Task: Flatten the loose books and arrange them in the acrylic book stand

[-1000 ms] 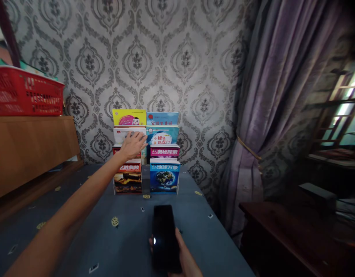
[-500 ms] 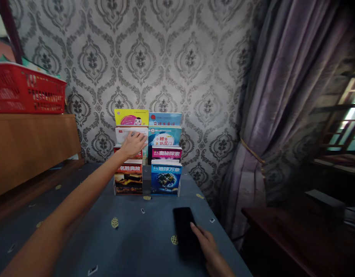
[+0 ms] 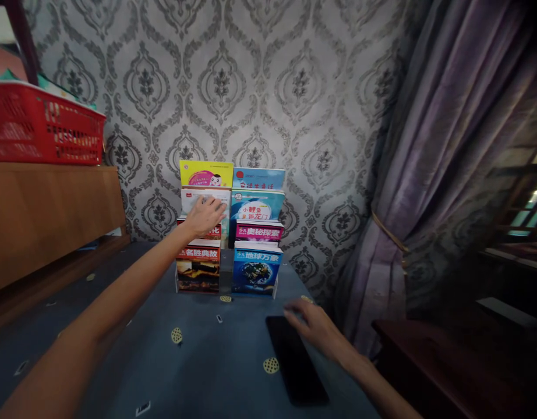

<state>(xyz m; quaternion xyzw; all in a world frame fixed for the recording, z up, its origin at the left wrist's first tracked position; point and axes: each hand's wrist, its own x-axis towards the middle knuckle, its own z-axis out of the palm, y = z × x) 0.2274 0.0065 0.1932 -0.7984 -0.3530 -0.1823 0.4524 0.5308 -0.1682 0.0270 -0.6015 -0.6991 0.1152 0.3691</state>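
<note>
My left hand [image 3: 206, 214] reaches forward to the book stand and lies against the front of a white book [image 3: 190, 201], its fingers stretched over the cover. Behind that stands a yellow book [image 3: 207, 173]; in front of it is an orange-and-black book [image 3: 198, 273]. The stand's right column holds a light blue book [image 3: 260, 178], a teal book [image 3: 275, 203], a magenta book [image 3: 260, 233] and a blue book with a globe [image 3: 256, 273]. My right hand [image 3: 316, 326], slightly blurred, hovers at the upper right edge of a black phone [image 3: 297, 364], which lies on the cloth.
Dark blue patterned cloth [image 3: 216, 372] covers the table. To the left, a red plastic basket [image 3: 45, 125] sits on a wooden cabinet [image 3: 54, 215]. Patterned wallpaper [image 3: 251, 87] rises behind the books. A tied purple curtain [image 3: 391, 279] and a dark red furniture top [image 3: 417, 343] are at the right.
My right hand has let go of the phone, now on the cloth, and moved up and right off it. My left hand stays on the white book. The view has shifted slightly.
</note>
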